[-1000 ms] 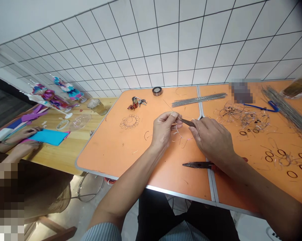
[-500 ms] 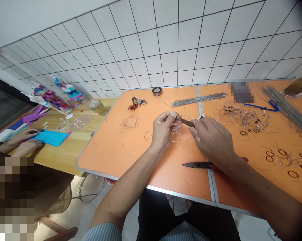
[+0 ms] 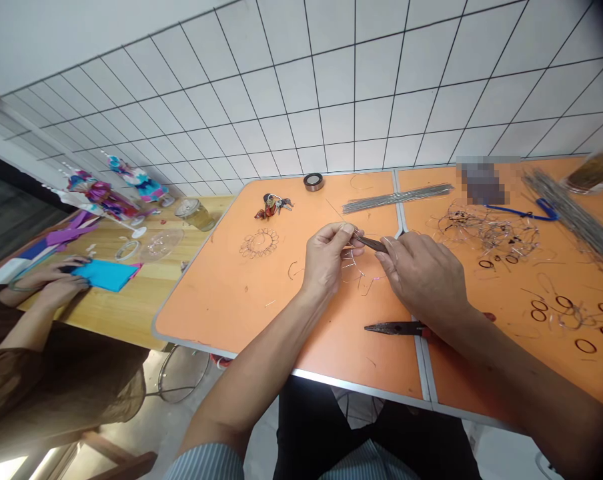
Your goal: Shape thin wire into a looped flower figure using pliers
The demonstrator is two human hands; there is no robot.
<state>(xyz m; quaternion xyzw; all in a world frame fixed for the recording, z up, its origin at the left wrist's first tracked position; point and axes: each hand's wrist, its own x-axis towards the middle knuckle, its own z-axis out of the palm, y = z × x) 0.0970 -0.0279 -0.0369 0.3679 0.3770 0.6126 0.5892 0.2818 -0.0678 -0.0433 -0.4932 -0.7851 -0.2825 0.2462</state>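
My left hand [image 3: 326, 259] pinches a thin silvery wire loop [image 3: 357, 268] between thumb and fingertips, above the orange tabletop [image 3: 241, 313]. My right hand [image 3: 421, 277] grips small dark-jawed pliers [image 3: 371, 244], whose tips meet the wire at my left fingertips. The pliers' handles are hidden inside my right palm. Long-nose pliers [image 3: 394, 327] lie on the table below my right hand, with their handle end hidden under my right wrist.
Around my hands lie a bundle of metal rods [image 3: 396, 198], a tape roll [image 3: 313, 181], a wire flower [image 3: 259, 243], tangled wire [image 3: 484, 230] and black rings [image 3: 556, 313]. At left, a co-worker's hands [image 3: 46, 280] rest on blue paper [image 3: 105, 275] on a wooden table.
My hands stay almost in place, while the thin wire beneath them has shifted slightly. The co-worker's hands have moved a little on the blue paper.
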